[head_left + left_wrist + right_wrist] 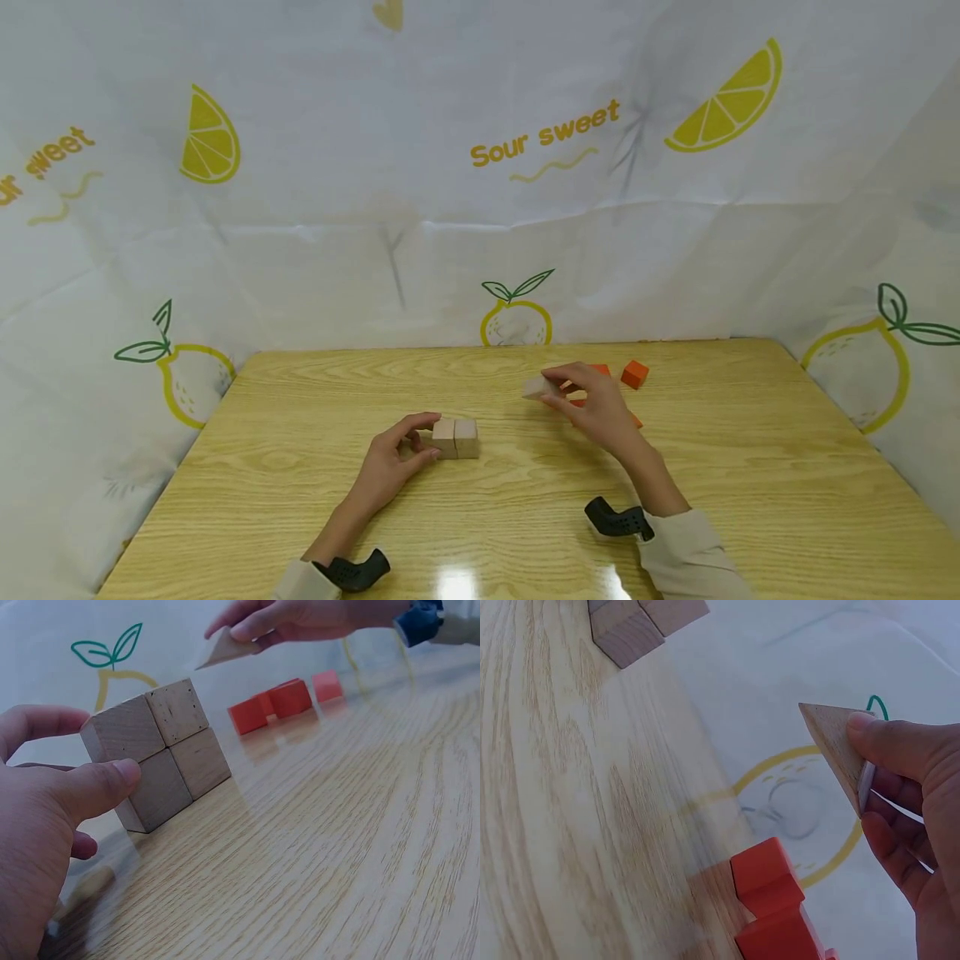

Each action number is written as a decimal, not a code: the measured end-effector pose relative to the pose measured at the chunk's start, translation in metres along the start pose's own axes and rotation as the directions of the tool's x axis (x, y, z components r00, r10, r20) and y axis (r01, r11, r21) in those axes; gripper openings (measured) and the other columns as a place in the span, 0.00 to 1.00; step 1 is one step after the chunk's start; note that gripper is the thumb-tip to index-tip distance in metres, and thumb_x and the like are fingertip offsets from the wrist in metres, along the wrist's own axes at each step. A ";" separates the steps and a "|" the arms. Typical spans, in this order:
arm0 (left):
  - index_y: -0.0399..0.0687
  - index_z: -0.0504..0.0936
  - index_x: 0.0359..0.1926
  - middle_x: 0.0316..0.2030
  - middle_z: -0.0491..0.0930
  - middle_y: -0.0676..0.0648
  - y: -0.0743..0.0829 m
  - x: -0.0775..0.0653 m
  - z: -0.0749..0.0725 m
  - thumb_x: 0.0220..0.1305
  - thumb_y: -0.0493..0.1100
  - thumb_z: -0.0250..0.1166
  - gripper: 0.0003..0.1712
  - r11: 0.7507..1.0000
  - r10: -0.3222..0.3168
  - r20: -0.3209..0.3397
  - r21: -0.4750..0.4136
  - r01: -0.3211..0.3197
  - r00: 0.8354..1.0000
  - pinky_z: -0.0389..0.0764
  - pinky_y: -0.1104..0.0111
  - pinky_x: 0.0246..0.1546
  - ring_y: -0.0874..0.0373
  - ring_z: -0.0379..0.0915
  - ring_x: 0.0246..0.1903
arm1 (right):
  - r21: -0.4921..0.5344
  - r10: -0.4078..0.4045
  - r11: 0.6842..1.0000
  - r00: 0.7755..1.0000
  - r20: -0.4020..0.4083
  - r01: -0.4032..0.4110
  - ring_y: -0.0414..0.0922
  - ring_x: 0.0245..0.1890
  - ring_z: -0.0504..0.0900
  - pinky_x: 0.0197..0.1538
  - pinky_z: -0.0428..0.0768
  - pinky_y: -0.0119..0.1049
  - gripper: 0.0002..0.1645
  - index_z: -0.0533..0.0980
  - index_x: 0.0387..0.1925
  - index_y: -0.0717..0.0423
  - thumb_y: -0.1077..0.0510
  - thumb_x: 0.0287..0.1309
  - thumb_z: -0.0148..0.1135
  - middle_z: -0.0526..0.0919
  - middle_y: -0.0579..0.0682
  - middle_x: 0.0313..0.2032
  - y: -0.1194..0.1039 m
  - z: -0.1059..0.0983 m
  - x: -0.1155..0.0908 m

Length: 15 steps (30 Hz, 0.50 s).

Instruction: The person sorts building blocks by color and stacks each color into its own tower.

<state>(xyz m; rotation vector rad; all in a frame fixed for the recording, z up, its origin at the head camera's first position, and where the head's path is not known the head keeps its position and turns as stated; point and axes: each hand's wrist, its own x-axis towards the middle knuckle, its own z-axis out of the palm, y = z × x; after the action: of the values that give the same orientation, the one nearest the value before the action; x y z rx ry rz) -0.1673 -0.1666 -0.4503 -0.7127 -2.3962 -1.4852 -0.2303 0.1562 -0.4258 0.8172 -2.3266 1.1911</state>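
Observation:
Plain wooden cubes (456, 442), stacked two wide and two high, stand on the table left of centre. At their left column is my left hand (386, 467), its thumb (105, 787) on the near face and index fingertip at the upper far edge. To the right, my right hand (600, 408) pinches a triangular wooden block (836, 742) between thumb and fingers. The block is held up above the table, one pointed corner toward the cubes. Beneath and behind the right hand lie red blocks (289, 697), partly hidden by it in the head view.
A separate red block (634, 374) sits near the far edge of the wood-grain table (750, 467). Behind the table hangs a white cloth (337, 283) with lemon prints. Black bands (618, 518) circle both wrists.

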 end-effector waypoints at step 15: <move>0.55 0.76 0.59 0.46 0.79 0.55 -0.037 -0.002 0.005 0.57 0.39 0.70 0.28 1.000 -0.002 -0.002 0.000 0.002 1.000 0.75 0.65 0.34 0.59 0.72 0.33 | 0.095 -0.054 0.994 0.998 0.044 0.050 0.42 0.36 0.79 0.36 0.80 0.47 0.20 0.81 0.48 0.58 0.62 0.51 0.71 0.82 0.48 0.42 -0.021 0.020 0.006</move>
<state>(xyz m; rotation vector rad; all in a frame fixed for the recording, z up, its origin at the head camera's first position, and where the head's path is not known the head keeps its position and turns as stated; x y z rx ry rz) -0.1844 -0.1767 -0.4825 -0.7093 -2.3965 -1.4852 -0.2224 0.1277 -0.4210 0.9418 -2.2860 1.2799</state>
